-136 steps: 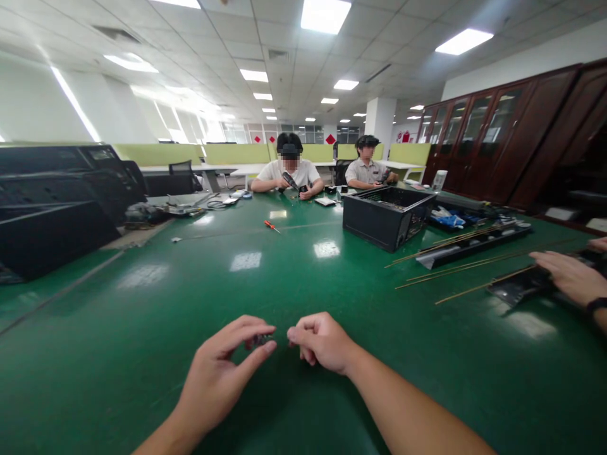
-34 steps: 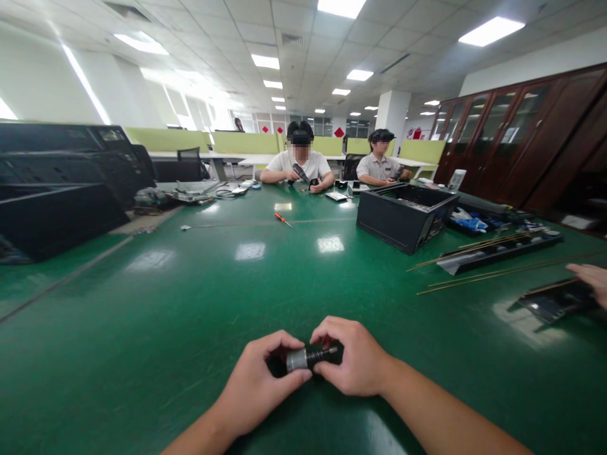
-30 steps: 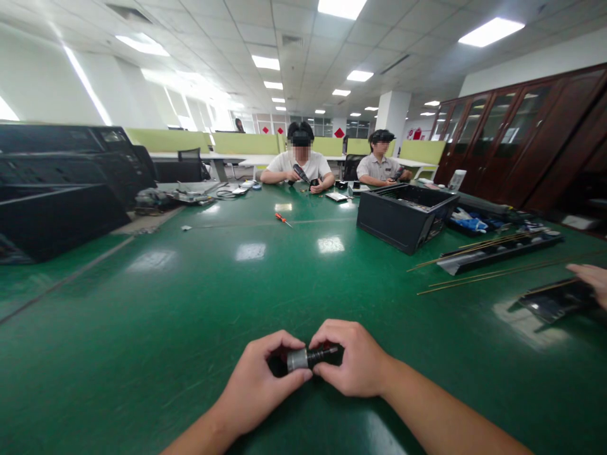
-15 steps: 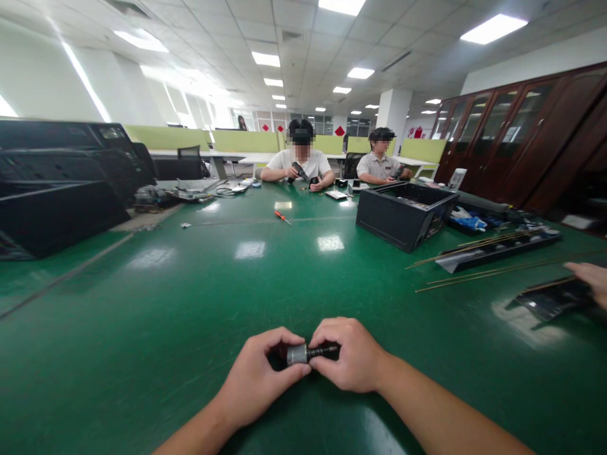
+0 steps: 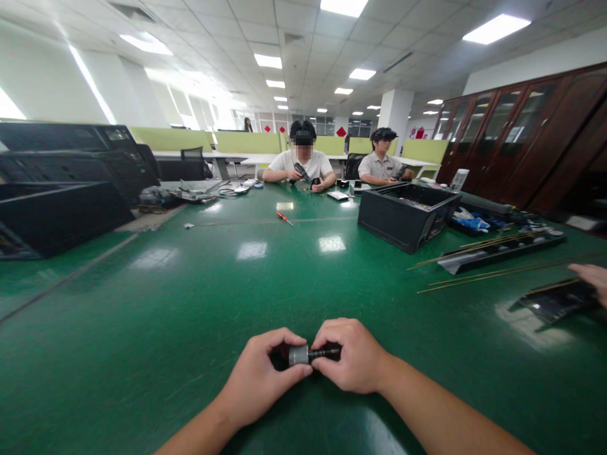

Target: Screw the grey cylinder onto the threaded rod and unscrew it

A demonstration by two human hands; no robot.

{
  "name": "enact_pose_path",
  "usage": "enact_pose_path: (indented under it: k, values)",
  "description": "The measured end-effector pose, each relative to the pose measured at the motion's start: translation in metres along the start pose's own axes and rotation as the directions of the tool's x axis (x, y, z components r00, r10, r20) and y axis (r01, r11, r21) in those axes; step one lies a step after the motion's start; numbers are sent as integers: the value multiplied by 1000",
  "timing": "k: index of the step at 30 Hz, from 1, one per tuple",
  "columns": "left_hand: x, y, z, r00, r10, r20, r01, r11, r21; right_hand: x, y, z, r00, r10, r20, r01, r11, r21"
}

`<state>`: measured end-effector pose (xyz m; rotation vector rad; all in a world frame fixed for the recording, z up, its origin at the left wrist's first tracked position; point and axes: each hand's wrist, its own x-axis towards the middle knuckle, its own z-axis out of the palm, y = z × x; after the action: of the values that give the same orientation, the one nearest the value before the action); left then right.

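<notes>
Close in front of me, my left hand is closed around a small grey metal cylinder, thumb and forefinger on its sides. A dark, ribbed shaft sticks out of the cylinder's right end, in line with it. Thumb and fingers of my right hand pinch this shaft near the cylinder, and its tip points into my palm. The part lies level, low over the green tabletop. The cylinder's left end is in shadow behind my left fingers.
An orange-handled screwdriver lies farther up the table. Black computer cases stand at right and left. Thin brass-coloured rods lie at right, near another person's hand by a black part. Two people sit opposite with tools.
The view has shifted very slightly, so the room sits a few pixels farther right. Both my hands keep the same grip on the cylinder and its shaft.
</notes>
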<state>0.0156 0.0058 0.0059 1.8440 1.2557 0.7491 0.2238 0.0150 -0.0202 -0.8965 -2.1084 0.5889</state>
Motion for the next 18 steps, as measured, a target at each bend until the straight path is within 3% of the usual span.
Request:
enact_pose_path:
  k: [18]
  values:
    - [0, 0, -1, 1000, 29, 6, -29, 999, 24, 0, -2, -1, 1000, 25, -5, -25, 1000, 2]
